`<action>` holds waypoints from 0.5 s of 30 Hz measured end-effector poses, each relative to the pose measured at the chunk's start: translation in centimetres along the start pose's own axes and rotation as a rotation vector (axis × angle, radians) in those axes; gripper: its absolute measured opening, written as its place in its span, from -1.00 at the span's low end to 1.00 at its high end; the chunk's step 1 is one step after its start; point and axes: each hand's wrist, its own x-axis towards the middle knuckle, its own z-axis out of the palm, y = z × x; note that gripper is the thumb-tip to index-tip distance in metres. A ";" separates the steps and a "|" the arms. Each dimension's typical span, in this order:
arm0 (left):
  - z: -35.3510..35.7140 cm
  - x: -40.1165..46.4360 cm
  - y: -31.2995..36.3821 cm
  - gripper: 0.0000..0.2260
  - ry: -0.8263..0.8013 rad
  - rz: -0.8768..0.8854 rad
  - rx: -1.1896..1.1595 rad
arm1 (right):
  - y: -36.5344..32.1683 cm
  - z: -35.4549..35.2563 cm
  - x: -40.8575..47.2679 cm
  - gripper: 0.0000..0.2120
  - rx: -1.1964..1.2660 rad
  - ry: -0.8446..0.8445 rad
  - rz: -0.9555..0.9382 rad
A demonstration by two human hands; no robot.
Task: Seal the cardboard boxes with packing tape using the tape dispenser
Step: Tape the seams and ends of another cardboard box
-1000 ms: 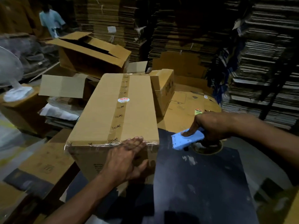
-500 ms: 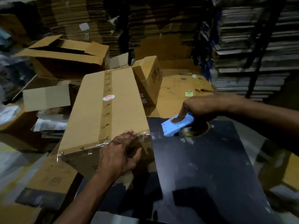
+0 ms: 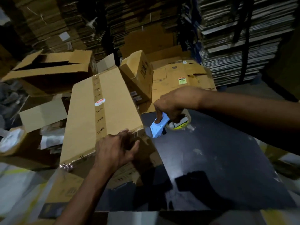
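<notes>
Head view: large cardboard box (image 3: 103, 114), top seam taped, lies on the dark bench (image 3: 219, 168), its near end hanging over the bench's left side. Left hand (image 3: 116, 151) lies flat, fingers extended, over the box's near corner. Right hand (image 3: 174, 103), grip curled round the blue tape dispenser (image 3: 158, 128), holds it just beside that corner.

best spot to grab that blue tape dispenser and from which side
Grip the tape dispenser by its rear handle, from above and the right, as the right hand does. Its blue nose points down-left at the box corner and the tape roll sits behind, so that end stays clear.
</notes>
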 end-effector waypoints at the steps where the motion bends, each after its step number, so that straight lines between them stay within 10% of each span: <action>1: -0.1 0.1 -0.1 -0.54 -0.007 -0.006 0.001 | -0.1 0.8 0.8 -0.46 -0.026 0.023 0.002; 5: -0.2 -0.1 -0.7 -0.40 -0.029 -0.016 -0.037 | 1.6 5.3 0.7 -0.98 -0.120 -0.023 0.079; 15: -1.4 5.9 -1.1 -0.25 -0.232 0.421 -0.076 | 4.5 14.8 3.7 -0.44 0.138 -0.488 0.137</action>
